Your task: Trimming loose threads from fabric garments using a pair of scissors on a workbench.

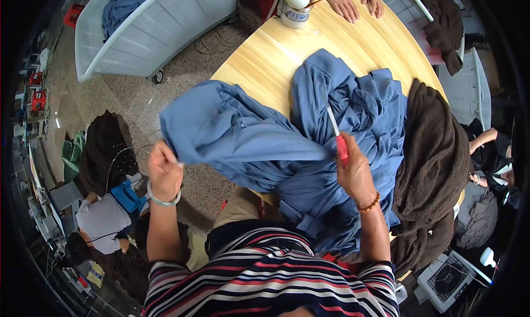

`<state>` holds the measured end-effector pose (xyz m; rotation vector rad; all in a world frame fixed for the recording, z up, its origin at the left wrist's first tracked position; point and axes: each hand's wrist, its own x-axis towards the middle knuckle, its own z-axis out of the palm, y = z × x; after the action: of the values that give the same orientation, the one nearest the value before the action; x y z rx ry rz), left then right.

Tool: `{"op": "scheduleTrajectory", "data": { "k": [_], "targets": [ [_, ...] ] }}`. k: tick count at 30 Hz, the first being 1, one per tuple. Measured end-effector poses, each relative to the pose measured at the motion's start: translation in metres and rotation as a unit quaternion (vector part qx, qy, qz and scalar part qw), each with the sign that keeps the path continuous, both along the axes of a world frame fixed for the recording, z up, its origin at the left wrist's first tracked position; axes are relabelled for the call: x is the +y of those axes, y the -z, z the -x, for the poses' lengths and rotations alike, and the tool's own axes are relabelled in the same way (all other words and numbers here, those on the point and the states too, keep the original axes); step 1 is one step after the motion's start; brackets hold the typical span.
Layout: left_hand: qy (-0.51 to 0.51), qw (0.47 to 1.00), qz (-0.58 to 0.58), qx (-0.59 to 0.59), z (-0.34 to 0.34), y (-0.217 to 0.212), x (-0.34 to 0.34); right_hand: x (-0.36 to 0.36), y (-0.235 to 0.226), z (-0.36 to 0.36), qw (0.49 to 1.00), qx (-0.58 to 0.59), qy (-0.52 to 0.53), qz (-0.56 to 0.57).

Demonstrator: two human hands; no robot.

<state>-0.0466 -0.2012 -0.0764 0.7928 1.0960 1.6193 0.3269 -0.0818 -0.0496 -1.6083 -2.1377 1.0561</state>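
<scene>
I see the left hand (165,167) at nine o'clock pinching blue cloth (232,130), the right hand (355,172) at four gripping a red-handled blade (339,140), work seemingly midway, the blue heap (380,110) at two apparently unfinished.

Tabletop (265,57) brightly lit, soft shadows; fisheye bowing, edges black at 3 and 9 o'clock; left hand (165,171) slightly blurred.

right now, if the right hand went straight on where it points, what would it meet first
Likely the bunched blue cloth on the table, ahead of the right hand and its red-handled tool; height above it is unclear.
</scene>
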Motion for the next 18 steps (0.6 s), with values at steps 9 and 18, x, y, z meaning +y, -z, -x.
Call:
{"op": "scheduleTrajectory", "data": {
  "k": [9, 18],
  "targets": [
    [0.048, 0.788, 0.156, 0.593, -0.044, 0.041, -0.032, -0.016, 0.026, 0.011, 0.990, -0.104, -0.095, 0.002],
    [0.167, 0.925, 0.230, 0.253, -0.109, 0.110, 0.039, -0.019, 0.013, 0.012, 0.989, -0.115, -0.092, 0.015]
  ]
}}
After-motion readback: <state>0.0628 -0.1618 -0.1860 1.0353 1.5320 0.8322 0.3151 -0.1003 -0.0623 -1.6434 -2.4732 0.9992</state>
